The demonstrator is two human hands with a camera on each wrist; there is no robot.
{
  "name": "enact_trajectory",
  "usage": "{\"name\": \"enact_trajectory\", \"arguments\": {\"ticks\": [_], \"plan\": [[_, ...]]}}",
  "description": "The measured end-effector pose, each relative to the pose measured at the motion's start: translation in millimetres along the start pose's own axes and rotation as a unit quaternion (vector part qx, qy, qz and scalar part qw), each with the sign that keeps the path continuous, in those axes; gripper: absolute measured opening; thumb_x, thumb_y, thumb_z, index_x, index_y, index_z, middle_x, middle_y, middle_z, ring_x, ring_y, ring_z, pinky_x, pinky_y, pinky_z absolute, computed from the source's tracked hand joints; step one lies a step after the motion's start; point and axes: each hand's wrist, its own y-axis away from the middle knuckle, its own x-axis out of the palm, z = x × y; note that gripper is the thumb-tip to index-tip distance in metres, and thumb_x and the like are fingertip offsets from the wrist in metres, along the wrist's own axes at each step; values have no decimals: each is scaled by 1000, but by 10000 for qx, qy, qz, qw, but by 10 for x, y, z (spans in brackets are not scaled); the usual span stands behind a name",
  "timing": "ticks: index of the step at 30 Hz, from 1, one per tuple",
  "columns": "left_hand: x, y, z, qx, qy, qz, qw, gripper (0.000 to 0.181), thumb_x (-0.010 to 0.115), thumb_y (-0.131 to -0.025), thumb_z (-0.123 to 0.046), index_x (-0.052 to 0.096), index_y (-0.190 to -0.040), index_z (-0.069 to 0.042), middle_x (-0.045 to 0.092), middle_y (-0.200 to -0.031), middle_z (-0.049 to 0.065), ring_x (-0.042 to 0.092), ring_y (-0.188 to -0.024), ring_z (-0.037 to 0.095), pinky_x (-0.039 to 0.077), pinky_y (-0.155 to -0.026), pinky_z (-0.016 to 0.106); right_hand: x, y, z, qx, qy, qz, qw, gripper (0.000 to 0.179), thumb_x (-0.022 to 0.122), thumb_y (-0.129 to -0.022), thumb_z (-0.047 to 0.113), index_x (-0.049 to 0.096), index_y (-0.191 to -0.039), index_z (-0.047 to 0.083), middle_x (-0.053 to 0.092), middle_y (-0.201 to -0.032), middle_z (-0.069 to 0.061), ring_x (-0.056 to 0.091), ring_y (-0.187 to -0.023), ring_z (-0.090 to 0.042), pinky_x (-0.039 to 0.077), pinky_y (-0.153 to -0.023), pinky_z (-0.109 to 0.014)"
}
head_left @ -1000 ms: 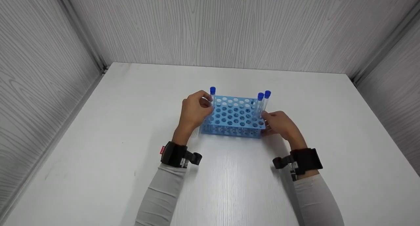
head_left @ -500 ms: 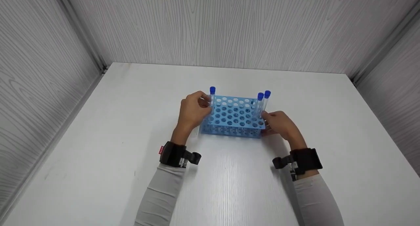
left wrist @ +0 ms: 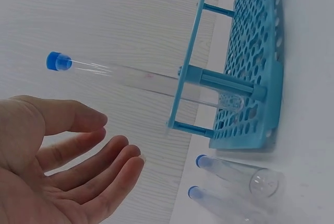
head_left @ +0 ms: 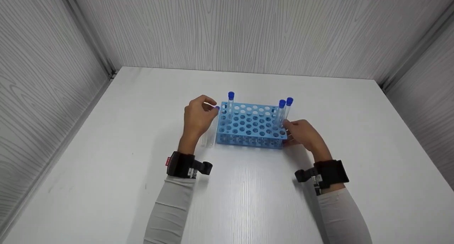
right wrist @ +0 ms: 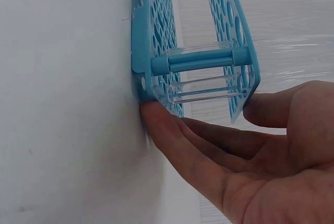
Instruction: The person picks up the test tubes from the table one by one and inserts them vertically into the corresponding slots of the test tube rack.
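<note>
A blue test tube rack [head_left: 255, 134] stands upright on the table. One blue-capped test tube [head_left: 231, 104] stands in a hole at its left end; in the left wrist view that test tube [left wrist: 151, 81] passes through the top plate. My left hand [head_left: 199, 118] is just left of the rack, its fingers loosely bent and holding nothing in the left wrist view. At the right end, my right hand [head_left: 301, 132] grips the rack, thumb at the top plate and fingers [right wrist: 172, 135] at the base. Two capped test tubes [head_left: 284, 112] stand beside that thumb.
Two capped test tubes [left wrist: 235, 177] lie on the white table [head_left: 248, 201] left of the rack, partly behind my left hand in the head view. Grey wood-grain panels [head_left: 227, 31] enclose the back and both sides.
My left hand has let go of the test tube at the rack's left end and moved left. That test tube stays standing in the rack. My right hand has not moved.
</note>
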Motion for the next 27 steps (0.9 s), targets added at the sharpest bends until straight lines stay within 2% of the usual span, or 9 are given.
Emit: {"name": "enact_trajectory", "arguments": {"ticks": [7,19,27], "plan": [[44,-56,175,-436,-449,-94,9980,23,67,-92,-14,68,-114,-7,74,-110,12,71,-99,26,59,-85,40,7,6,-2,46,55,-33,10000,58,39,-109,36,49,-140,-13,63,-118,-20,69,-103,-27,59,-93,-39],[56,-78,257,-995,-906,345,9903,33,64,-96,-16,64,-128,-4,69,-115,14,66,-101,27,57,-89,39,10,-21,-10,25,29,-8,10000,59,39,-109,36,51,-139,-13,63,-119,-21,69,-104,-29,59,-92,-40],[112,-97,335,-1164,-1149,453,9855,39,64,-97,-13,61,-135,-3,68,-123,18,66,-112,30,56,-97,41,12,-20,-12,55,135,-113,9998,57,39,-109,36,53,-138,-11,61,-122,-22,66,-109,-30,58,-95,-41]]}}
